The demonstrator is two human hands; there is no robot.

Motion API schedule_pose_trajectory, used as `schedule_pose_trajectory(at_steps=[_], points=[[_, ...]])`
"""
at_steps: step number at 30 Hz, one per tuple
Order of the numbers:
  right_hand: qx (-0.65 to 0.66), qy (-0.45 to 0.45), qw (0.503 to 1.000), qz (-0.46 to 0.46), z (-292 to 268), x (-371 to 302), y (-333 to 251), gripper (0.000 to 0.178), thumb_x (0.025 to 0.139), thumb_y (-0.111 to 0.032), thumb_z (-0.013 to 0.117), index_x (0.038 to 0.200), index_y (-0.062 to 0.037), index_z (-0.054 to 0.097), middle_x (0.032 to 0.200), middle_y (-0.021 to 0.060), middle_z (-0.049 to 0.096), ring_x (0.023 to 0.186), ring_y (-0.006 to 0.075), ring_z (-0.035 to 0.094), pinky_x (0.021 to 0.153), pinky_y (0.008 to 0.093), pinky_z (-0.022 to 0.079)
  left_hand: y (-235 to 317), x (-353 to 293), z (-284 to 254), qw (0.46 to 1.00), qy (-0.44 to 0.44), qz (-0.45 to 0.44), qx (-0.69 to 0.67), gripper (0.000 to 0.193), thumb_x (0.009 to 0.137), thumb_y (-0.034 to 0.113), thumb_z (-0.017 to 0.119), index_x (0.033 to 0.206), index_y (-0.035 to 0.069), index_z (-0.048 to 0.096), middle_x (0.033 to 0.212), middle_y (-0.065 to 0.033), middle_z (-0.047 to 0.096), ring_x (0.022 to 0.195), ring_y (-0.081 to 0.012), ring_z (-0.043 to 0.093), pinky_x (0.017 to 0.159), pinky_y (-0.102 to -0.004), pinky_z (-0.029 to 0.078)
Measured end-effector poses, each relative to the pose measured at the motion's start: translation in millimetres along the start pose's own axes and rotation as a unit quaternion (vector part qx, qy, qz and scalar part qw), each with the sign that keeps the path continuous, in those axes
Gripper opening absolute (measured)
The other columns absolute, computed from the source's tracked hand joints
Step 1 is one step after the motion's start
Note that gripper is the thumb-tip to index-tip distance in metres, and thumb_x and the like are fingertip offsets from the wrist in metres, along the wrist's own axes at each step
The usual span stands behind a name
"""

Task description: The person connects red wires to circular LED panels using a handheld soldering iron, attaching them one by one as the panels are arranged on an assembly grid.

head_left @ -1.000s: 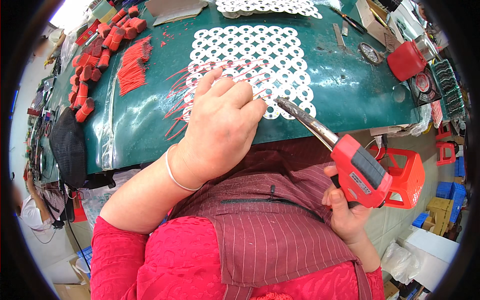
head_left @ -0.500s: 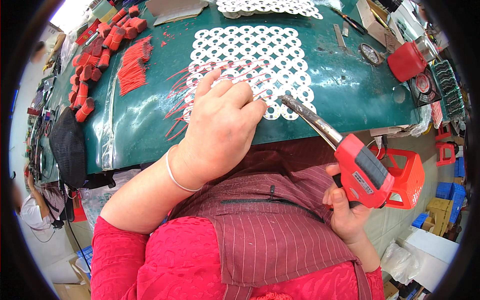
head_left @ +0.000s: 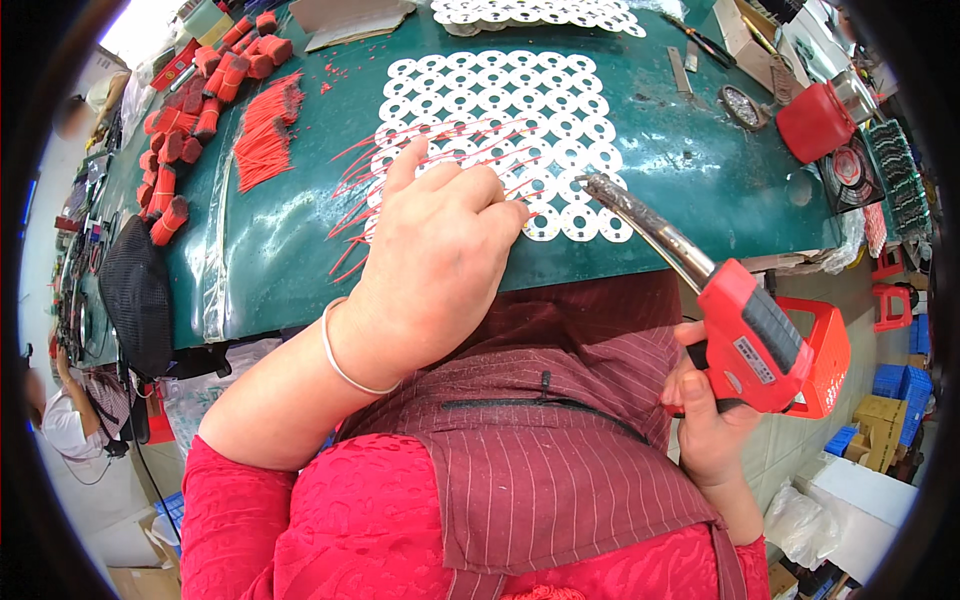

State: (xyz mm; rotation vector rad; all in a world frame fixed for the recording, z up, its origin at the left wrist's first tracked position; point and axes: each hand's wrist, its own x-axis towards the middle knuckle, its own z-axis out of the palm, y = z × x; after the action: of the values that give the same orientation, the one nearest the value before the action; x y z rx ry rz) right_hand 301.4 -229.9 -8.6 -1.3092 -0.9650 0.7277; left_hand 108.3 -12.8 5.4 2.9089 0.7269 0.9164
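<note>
Lifted a touch and swung nearer the white ring panel (head_left: 500,130), the red soldering gun (head_left: 745,335) sits clenched in the right hand (head_left: 705,420), tip at the panel's near edge, where the left hand (head_left: 435,255) pins red wires (head_left: 350,225) flat, so another joint looks close.

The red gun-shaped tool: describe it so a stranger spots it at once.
Start at the green worktable, then go to its near right edge. There the right hand grips the red gun-shaped tool. Unlike the other red items around, it has a long metal barrel reaching the white panel of round boards.
</note>
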Motion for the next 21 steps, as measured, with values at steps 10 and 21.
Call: schedule_pose_trajectory(at_steps=[10,21], points=[[-0.066,-0.050,0.996,-0.022,-4.8,-1.0,6.4,0.045,0.096,-0.006,0.061,0.137,0.0028,0.044,0.121,0.0180,0.061,0.067,0.0109,0.056,0.057,0.0280,0.051,-4.6,-0.9,6.9,0.999,0.039,0.015,-0.020,0.012,0.076,0.004,0.073,0.083,0.012,0.069,0.071,-0.0036,0.049,0.070,-0.0241,0.056,0.095,-0.0466,0.045],[-0.028,-0.023,0.999,0.029,-1.3,-3.8,-1.8,0.042,0.090,0.000,0.069,0.130,0.0037,0.055,0.120,0.0156,0.066,0.111,0.0229,0.064,0.090,0.0331,0.052,-7.6,-5.8,6.6,0.998,0.047,0.034,-0.018,0.015,0.075,0.001,0.072,0.083,0.013,0.068,0.069,-0.0027,0.048,0.065,-0.0233,0.054,0.090,-0.0450,0.048]])
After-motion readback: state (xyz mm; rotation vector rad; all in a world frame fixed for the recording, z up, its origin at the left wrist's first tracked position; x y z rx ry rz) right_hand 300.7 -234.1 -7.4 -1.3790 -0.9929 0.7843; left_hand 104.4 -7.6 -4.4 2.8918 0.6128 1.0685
